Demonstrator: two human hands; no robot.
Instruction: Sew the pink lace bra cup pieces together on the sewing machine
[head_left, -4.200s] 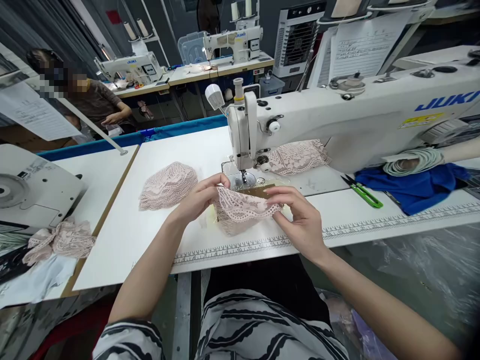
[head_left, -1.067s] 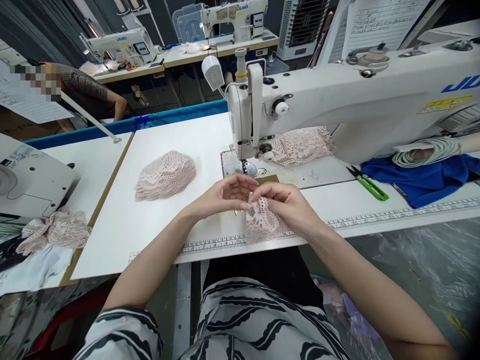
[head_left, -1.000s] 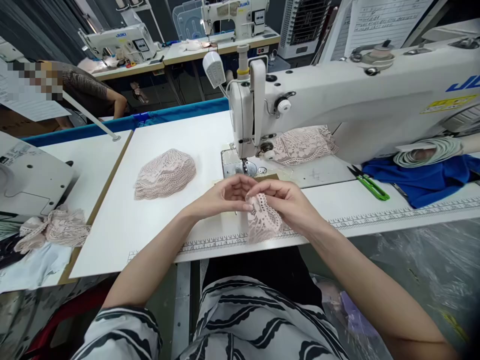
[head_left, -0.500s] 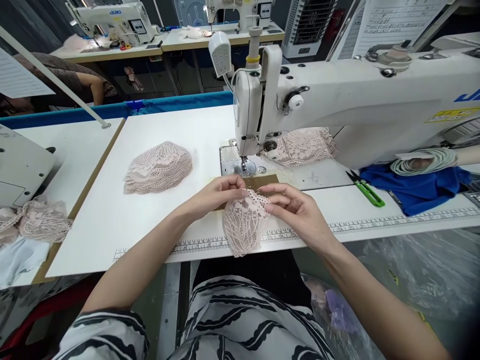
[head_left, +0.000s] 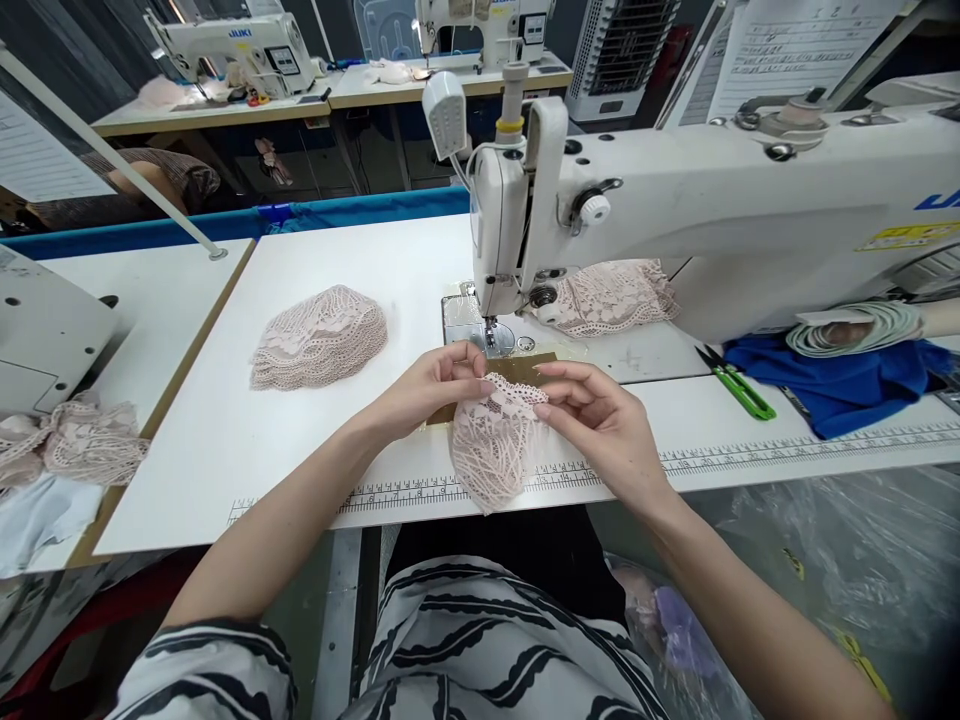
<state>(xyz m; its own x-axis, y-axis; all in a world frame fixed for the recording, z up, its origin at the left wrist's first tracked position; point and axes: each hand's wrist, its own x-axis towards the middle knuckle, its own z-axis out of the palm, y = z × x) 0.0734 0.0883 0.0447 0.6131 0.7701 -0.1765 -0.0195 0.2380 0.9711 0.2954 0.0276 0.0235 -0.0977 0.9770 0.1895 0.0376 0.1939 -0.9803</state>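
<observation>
On your white counter [head_left: 195, 450], a domed pink lace stack [head_left: 321, 340] lies left of the mid-frame pink lace piece [head_left: 491, 450], green-handled snips [head_left: 742, 390] right.

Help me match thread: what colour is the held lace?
The held lace is pale pink in the head view.

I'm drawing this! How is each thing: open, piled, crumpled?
Lace piece: pinched, hanging down
Left grip: closed on lace piece
Right grip: closed on lace piece
Lace stack: piled
Green thread snips: blades open
Blue cloth: crumpled
Pale green strip: coiled
Sewing machine: can't tell if running
</observation>
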